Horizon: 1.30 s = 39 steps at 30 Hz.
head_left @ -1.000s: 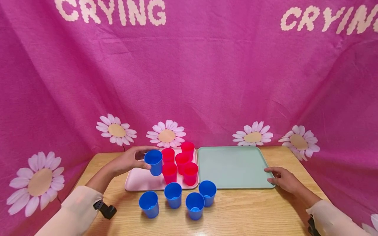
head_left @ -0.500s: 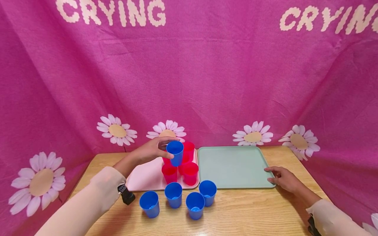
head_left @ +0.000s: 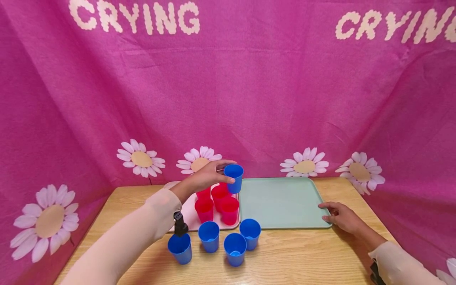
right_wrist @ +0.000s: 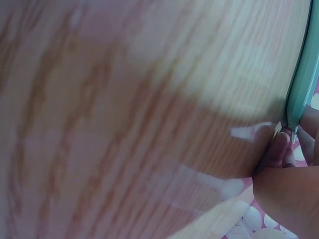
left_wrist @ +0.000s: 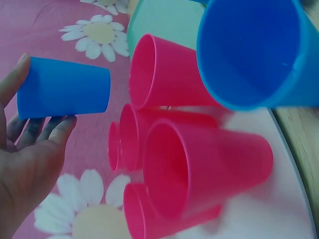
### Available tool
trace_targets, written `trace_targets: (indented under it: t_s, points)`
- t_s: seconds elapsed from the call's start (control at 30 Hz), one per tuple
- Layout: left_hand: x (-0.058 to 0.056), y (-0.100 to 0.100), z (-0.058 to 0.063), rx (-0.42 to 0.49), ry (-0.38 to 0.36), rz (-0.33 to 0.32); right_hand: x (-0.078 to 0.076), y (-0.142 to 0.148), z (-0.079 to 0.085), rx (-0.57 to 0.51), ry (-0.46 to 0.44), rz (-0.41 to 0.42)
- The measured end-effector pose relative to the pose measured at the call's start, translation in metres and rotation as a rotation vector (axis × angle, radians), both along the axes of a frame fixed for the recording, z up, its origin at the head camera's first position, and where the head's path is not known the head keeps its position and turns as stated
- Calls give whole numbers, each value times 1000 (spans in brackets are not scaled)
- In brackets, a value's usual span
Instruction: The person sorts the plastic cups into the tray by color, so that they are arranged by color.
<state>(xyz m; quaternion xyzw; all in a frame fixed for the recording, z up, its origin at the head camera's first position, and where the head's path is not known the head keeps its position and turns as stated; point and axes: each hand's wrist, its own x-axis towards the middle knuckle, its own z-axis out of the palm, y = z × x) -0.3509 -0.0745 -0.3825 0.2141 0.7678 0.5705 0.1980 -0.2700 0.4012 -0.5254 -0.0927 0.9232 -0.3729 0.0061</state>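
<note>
Head view: left hand grips a blue cup by its side wall, thumb on one side and fingers curled round the other. Cup is upright, mouth up, long axis near vertical, held in the air above the right rear part of the pink tray, over the red cups. Green tray lies just to the right of the held cup, edge to edge with the pink tray; cup sits close to that shared edge.

Left wrist view: fingers wrap under the cup wall, thumb on the far side.

Right hand rests on the table at the green tray's right edge, fingertips touching its rim, fingers relaxed, holding nothing. Left hand is the one carrying; right hand is well apart from the cup.

Four blue cups stand on the table in front of the trays.
</note>
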Motion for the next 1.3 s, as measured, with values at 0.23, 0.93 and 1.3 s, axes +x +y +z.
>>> trace_targets:
  t_s: [0.23, 0.93, 1.3]
  points:
    - [-9, 34, -9, -25, -14, 67, 1, 0, 1, 2, 7, 6]
    - [-21, 122, -46, -103, -48, 442, 1, 2, 0, 21, 9, 8]
    - [-25, 140, -63, -183, -51, 528, 1, 1, 0, -4, -20, -1]
